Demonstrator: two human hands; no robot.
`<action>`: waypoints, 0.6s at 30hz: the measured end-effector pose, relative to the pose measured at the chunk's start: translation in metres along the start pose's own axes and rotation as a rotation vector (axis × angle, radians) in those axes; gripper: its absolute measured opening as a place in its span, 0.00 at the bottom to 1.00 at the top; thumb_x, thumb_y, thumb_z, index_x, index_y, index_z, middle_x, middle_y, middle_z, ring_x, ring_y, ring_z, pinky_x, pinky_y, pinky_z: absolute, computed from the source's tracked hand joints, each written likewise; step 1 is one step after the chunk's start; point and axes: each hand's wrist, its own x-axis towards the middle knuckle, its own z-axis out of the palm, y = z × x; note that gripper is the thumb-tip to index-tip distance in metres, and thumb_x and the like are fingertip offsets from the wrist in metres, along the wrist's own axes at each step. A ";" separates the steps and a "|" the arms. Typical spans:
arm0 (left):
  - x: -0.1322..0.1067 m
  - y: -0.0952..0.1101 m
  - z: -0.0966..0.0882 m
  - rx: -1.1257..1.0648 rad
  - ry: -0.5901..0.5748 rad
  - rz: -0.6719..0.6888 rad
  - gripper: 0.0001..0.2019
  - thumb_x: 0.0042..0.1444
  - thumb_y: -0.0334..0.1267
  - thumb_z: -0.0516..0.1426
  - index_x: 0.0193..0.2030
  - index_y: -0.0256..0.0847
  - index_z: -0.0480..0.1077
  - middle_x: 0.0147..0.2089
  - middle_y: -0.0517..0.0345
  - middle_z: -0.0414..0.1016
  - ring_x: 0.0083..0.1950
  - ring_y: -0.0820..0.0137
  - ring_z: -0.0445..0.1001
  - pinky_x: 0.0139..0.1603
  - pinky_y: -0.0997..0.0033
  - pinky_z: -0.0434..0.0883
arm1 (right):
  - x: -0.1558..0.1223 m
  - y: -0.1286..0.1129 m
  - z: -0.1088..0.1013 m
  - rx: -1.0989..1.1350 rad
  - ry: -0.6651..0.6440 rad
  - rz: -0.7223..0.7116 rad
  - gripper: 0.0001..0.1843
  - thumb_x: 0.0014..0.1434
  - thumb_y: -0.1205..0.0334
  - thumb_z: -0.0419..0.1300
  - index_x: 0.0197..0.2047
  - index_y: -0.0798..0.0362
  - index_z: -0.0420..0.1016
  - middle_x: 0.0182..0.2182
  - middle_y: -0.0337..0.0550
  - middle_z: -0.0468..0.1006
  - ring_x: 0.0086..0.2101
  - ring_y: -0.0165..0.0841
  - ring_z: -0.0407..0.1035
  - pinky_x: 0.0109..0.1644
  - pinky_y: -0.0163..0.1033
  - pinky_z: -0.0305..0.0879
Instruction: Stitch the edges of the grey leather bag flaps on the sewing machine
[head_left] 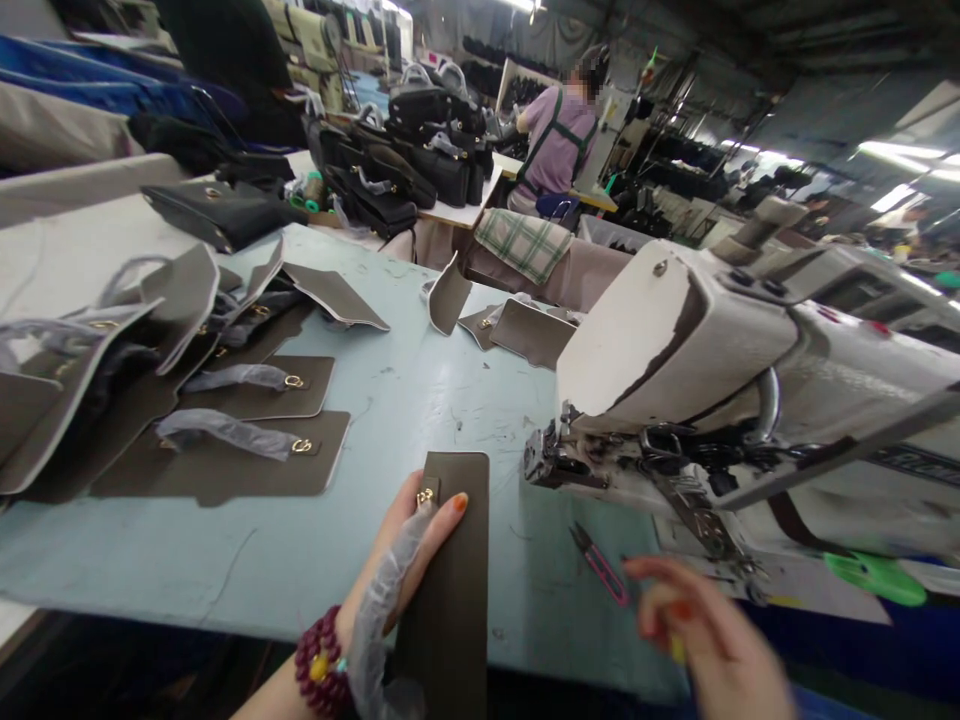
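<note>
My left hand (431, 545) is closed on a grey-brown bag panel (457, 580), thumb on top and fingers beneath, at the table's near edge. A carrying handle wrapped in clear plastic (375, 600) hangs from the panel's gold rings (426, 496) and runs over my wrist. My right hand (705, 630), blurred, hovers at the lower right with the index finger stretched out and the thumb bent in. Something yellow shows by its fingers, too blurred to name. Just left of the fingertips, pink-handled thread snips (598, 565) lie on the table, apart from the hand.
A sewing machine (720, 350) fills the right side. More panels with wrapped handles (255, 450) lie heaped at the left of the pale blue table (405, 400); a few panels (532, 333) lie at its far edge. Black bags (420, 150) and a seated person (559, 135) are beyond.
</note>
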 end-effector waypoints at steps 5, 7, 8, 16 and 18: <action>0.003 -0.012 0.003 -0.027 -0.018 -0.037 0.30 0.53 0.57 0.59 0.58 0.45 0.63 0.46 0.46 0.78 0.45 0.44 0.79 0.45 0.42 0.78 | -0.008 0.019 0.103 0.339 -0.408 0.338 0.32 0.56 0.33 0.61 0.52 0.50 0.73 0.37 0.47 0.78 0.16 0.24 0.57 0.19 0.32 0.55; 0.006 -0.018 -0.005 0.026 -0.049 0.001 0.33 0.55 0.57 0.58 0.63 0.46 0.58 0.51 0.44 0.76 0.48 0.46 0.78 0.47 0.43 0.77 | -0.003 0.015 0.127 0.390 -0.487 0.368 0.31 0.56 0.34 0.61 0.45 0.54 0.74 0.25 0.38 0.71 0.15 0.21 0.50 0.17 0.29 0.46; 0.007 -0.020 -0.013 0.083 -0.042 0.037 0.34 0.55 0.56 0.58 0.65 0.46 0.56 0.55 0.43 0.74 0.52 0.46 0.76 0.52 0.42 0.75 | 0.002 0.012 0.134 0.398 -0.511 0.368 0.29 0.56 0.35 0.62 0.41 0.55 0.74 0.21 0.34 0.66 0.15 0.20 0.48 0.17 0.28 0.43; 0.013 -0.032 -0.174 0.900 0.451 0.497 0.23 0.62 0.45 0.54 0.63 0.45 0.61 0.66 0.45 0.61 0.64 0.53 0.64 0.64 0.48 0.65 | 0.082 -0.007 0.179 0.638 -0.118 0.249 0.18 0.57 0.48 0.67 0.37 0.54 0.71 0.16 0.27 0.60 0.16 0.20 0.54 0.19 0.25 0.51; 0.017 -0.026 -0.211 1.155 0.523 0.533 0.24 0.62 0.43 0.52 0.64 0.44 0.60 0.66 0.44 0.61 0.63 0.50 0.65 0.64 0.47 0.63 | 0.098 -0.018 0.192 0.813 -0.040 0.281 0.19 0.51 0.52 0.71 0.39 0.53 0.72 0.26 0.33 0.73 0.24 0.25 0.69 0.27 0.28 0.66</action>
